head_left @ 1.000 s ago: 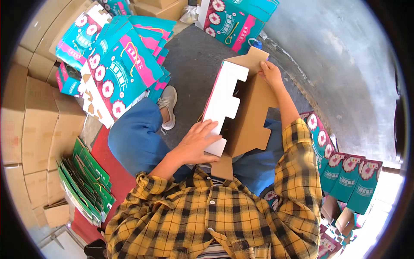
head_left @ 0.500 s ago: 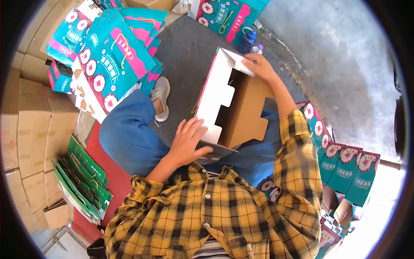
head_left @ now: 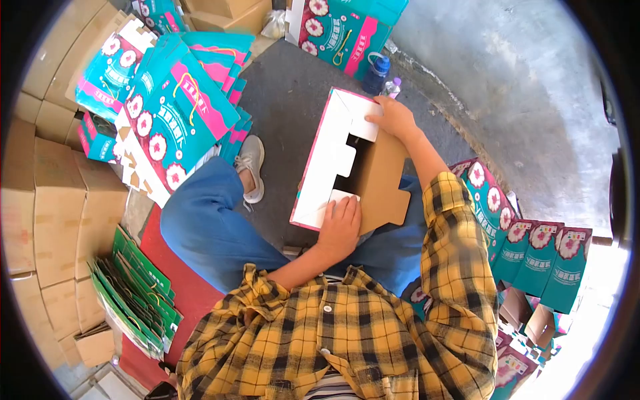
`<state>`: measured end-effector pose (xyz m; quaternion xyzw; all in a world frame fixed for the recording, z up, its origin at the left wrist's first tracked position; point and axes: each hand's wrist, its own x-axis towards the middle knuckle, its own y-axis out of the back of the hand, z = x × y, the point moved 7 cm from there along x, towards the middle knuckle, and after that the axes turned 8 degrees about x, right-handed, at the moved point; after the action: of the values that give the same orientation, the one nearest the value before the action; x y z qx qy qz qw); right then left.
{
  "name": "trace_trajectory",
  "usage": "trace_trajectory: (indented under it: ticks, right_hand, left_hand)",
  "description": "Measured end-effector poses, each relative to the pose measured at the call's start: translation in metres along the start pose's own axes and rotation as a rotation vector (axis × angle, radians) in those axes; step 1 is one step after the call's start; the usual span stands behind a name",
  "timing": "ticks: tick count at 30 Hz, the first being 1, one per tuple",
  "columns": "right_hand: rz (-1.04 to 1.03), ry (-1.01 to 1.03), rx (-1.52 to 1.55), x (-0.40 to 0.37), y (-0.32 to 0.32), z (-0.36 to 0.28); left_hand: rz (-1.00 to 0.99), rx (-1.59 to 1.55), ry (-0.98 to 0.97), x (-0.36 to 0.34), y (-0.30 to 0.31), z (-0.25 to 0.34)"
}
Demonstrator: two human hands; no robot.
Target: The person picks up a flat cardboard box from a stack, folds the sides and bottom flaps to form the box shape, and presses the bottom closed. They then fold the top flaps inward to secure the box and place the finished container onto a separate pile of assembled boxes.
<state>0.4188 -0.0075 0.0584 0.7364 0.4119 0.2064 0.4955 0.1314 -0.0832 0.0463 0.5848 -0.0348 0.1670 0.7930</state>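
Observation:
A partly folded carton, white on its folded flaps and brown inside, rests over my lap with its tabbed opening facing up. At its near end, my left hand lies on a white flap, fingers together and extended, with the thumb hidden. My right hand grips the far end, thumb on the white flap and fingers over the outer edge. A dark gap shows between the white tabs and the brown flap.
Flattened teal and pink cartons are piled at the left, above green bags and brown boxes. Teal cartons stand at the right. A blue bottle is beyond my right hand.
My left hand has moved right, from beside the carton's near corner onto its near flap. Both end flaps now lie folded inward, and my right hand has shifted slightly nearer.

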Motion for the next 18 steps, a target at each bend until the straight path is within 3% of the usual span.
trace_trajectory:
  ticks: [2,5,7,9,11,14,18]
  right_hand:
    - [0.021,-0.045,-0.002,-0.004,0.007,0.007]
    - [0.070,-0.079,0.076,-0.013,0.019,0.022]
    - [0.057,-0.205,0.067,-0.025,0.029,0.031]
    - [-0.008,-0.205,0.050,-0.028,0.022,0.039]
    - [-0.283,-0.272,0.107,-0.036,0.003,0.046]
    - [-0.447,-0.301,0.146,-0.041,-0.002,0.052]
    - [-0.419,-0.397,0.143,-0.046,0.006,0.054]
  left_hand:
    - [0.113,0.065,0.012,-0.004,-0.001,-0.006]
    - [0.090,0.122,0.046,0.002,0.034,-0.039]
    - [0.101,0.145,0.057,0.003,0.049,-0.073]
    - [0.116,0.192,0.078,-0.001,0.058,-0.102]
    - [0.135,0.150,0.077,-0.003,0.063,-0.113]
    - [0.152,-0.087,0.253,-0.008,0.066,-0.119]
    - [0.309,-0.259,0.479,-0.011,0.048,-0.123]
